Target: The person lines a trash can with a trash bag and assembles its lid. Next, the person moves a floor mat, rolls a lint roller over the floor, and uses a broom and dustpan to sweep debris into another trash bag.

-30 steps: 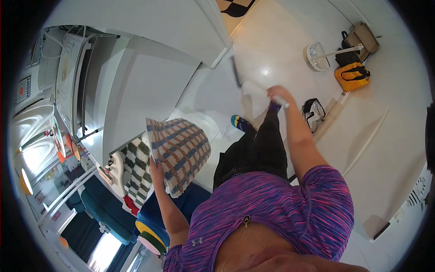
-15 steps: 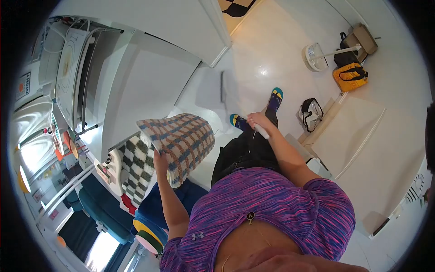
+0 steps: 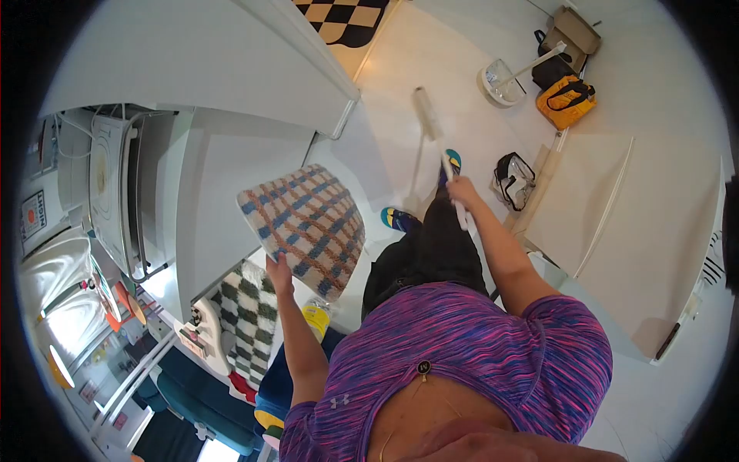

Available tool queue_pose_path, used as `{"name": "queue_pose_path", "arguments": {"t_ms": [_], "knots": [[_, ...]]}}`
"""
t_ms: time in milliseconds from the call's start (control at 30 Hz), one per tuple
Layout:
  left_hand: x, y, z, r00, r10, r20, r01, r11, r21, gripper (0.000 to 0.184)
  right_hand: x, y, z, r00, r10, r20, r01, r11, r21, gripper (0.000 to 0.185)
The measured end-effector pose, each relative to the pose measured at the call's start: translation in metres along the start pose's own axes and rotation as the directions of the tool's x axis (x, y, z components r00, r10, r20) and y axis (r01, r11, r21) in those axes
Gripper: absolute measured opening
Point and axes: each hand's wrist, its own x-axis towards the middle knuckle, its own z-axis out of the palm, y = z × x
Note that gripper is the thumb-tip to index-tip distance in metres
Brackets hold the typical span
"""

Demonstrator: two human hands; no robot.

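Plaid tufted mat (image 3: 308, 231), at left, is clamped by its edge in the left hand (image 3: 279, 271), judged soft, light, best held there; right hand (image 3: 462, 191) encircles the white long-handled tool (image 3: 446, 159), centre, probably stiff.

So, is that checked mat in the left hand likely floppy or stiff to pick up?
Probably flexible with some body: held near an edge in the left hand, the mat spreads in a broad curve. Likely fairly light, since one hand holds it up. Its fuzzy-looking pile suggests little slipping.
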Motion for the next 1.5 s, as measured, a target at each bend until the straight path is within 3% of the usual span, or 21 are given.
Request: {"name": "queue_pose_path", "arguments": {"t_ms": [33, 100, 133, 200, 233, 300, 367, 467, 533, 633, 700, 833, 967, 1033, 1067, 1133, 1167, 1200, 1267, 1433, 1500], "knots": [[0.009, -0.010, -0.002, 1.000, -0.024, -0.001, 0.024, 0.999, 0.022, 0.036, -0.014, 0.002, 0.006, 0.988, 0.050, 0.147, -0.091, 0.953, 0.289, 0.014], [0.014, 0.004, 0.012, 0.907, -0.400, -0.136, 0.382, 0.914, -0.137, 0.051, -0.005, 0.024, 0.024, 0.832, 0.082, 0.548, -0.506, 0.518, 0.690, 0.014], [0.022, 0.010, 0.014, 0.906, -0.402, -0.134, 0.403, 0.915, -0.022, 0.054, -0.004, 0.008, 0.027, 0.839, 0.071, 0.539, -0.494, 0.514, 0.701, 0.014], [0.035, 0.033, 0.023, 0.919, -0.385, -0.085, 0.394, 0.898, 0.193, 0.054, 0.000, -0.023, 0.034, 0.910, 0.200, 0.363, -0.294, 0.928, 0.227, 0.015], [0.043, 0.046, 0.025, 0.922, -0.380, -0.082, 0.388, 0.898, 0.205, 0.054, 0.040, -0.003, 0.016, 0.843, 0.224, 0.489, -0.441, 0.809, 0.389, 0.014], [0.060, 0.073, 0.029, 0.983, 0.115, 0.146, -0.177, 0.817, 0.549, 0.049, 0.122, 0.042, -0.018, 0.654, 0.258, 0.711, -0.739, 0.418, 0.528, 0.011], [0.054, 0.148, 0.049, 0.960, 0.225, 0.165, -0.279, 0.790, 0.545, 0.043, 0.118, -0.016, -0.057, 0.949, 0.266, 0.167, -0.293, 0.942, 0.164, 0.010], [0.054, 0.250, 0.087, 0.938, 0.317, 0.139, -0.345, 0.815, 0.465, 0.037, 0.153, -0.042, -0.056, 0.995, 0.023, 0.098, -0.025, 0.999, 0.024, 0.012], [0.062, 0.310, 0.117, 0.767, 0.633, 0.106, -0.606, 0.660, 0.444, 0.032, 0.094, -0.124, -0.031, 0.990, 0.121, -0.078, -0.104, 0.975, 0.197, 0.011], [0.072, 0.397, 0.177, 0.597, 0.781, 0.183, -0.711, 0.409, 0.573, 0.030, 0.127, -0.142, -0.004, 0.985, 0.160, 0.063, -0.172, 0.934, 0.312, 0.021], [0.093, 0.442, 0.220, 0.490, 0.817, 0.304, -0.760, 0.230, 0.608, 0.030, 0.179, -0.155, -0.009, 0.853, -0.035, 0.520, -0.035, 0.992, 0.124, 0.022], [0.132, 0.495, 0.273, 0.328, 0.811, 0.484, -0.744, -0.094, 0.662, 0.031, 0.274, -0.151, -0.077, 0.931, -0.219, 0.292, 0.043, 0.860, 0.508, 0.007], [0.154, 0.515, 0.279, 0.346, 0.790, 0.506, -0.745, -0.097, 0.660, 0.031, 0.318, -0.133, -0.168, 0.977, -0.026, 0.212, -0.068, 0.902, 0.426, 0.012], [0.158, 0.514, 0.279, 0.434, 0.774, 0.461, -0.778, 0.064, 0.625, 0.030, 0.333, -0.134, -0.194, 0.983, 0.136, 0.126, -0.167, 0.942, 0.290, 0.023], [0.159, 0.512, 0.283, 0.423, 0.780, 0.462, -0.784, 0.060, 0.617, 0.030, 0.267, -0.208, -0.170, 0.997, 0.012, -0.076, -0.020, 0.995, -0.097, 0.028], [0.161, 0.504, 0.300, 0.462, 0.787, 0.408, -0.810, 0.188, 0.555, 0.029, 0.227, -0.229, -0.121, 0.991, 0.133, 0.022, -0.134, 0.981, 0.143, 0.028], [0.163, 0.502, 0.312, 0.452, 0.790, 0.415, -0.818, 0.182, 0.545, 0.029, 0.207, -0.250, -0.093, 1.000, 0.016, -0.026, -0.016, 1.000, -0.001, 0.026], [0.163, 0.499, 0.325, 0.485, 0.753, 0.445, -0.825, 0.225, 0.519, 0.029, 0.199, -0.264, -0.072, 0.987, 0.132, 0.088, -0.151, 0.949, 0.276, 0.030], [0.163, 0.507, 0.346, 0.504, 0.718, 0.481, -0.832, 0.253, 0.494, 0.028, 0.239, -0.269, -0.036, 0.939, 0.146, 0.311, -0.242, 0.924, 0.298, 0.034], [0.176, 0.540, 0.358, 0.490, 0.596, 0.636, -0.871, 0.305, 0.385, 0.026, 0.346, -0.252, -0.070, 0.977, -0.104, 0.187, 0.074, 0.984, 0.161, 0.016], [0.194, 0.541, 0.346, 0.527, 0.608, 0.595, -0.850, 0.373, 0.372, 0.026, 0.366, -0.255, -0.139, 0.996, 0.007, 0.084, -0.023, 0.981, 0.190, 0.010]]}}
